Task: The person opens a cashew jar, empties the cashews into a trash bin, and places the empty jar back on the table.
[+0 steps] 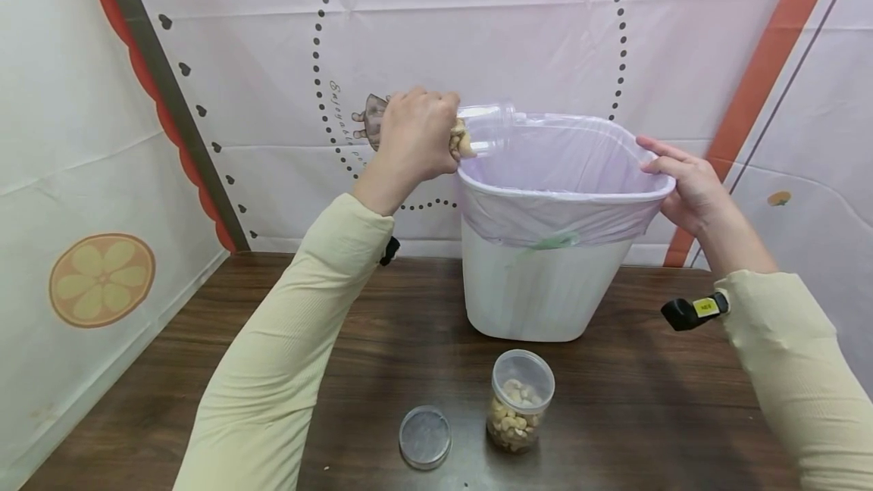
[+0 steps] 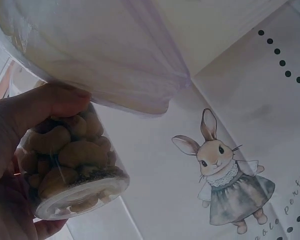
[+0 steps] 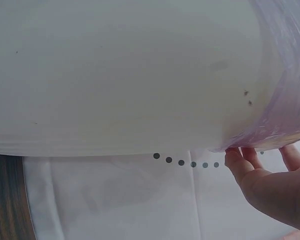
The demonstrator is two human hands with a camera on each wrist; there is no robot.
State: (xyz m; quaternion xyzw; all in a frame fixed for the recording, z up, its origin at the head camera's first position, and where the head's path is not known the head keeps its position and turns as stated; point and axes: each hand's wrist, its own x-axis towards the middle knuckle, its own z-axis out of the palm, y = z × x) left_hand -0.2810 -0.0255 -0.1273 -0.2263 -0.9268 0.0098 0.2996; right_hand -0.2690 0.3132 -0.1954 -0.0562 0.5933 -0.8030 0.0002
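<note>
My left hand (image 1: 423,131) grips a clear plastic jar (image 1: 487,127) of cashews, tipped on its side with its mouth over the left rim of a white trash bin (image 1: 539,286). Cashews (image 2: 80,150) fill the jar's base end in the left wrist view. A thin lilac bag (image 1: 559,207) lines the bin and folds down over its rim. At the bin's right rim, my right hand (image 1: 692,184) holds the edge, thumb and fingers around the lined rim; its fingers (image 3: 247,155) show under the bag in the right wrist view.
A second open jar (image 1: 520,400) with cashews stands upright on the dark wooden table (image 1: 614,415) in front of the bin. Left of it lies a round clear lid (image 1: 425,438). Behind the table hangs a printed white cloth (image 1: 464,44) with dotted lines and a rabbit.
</note>
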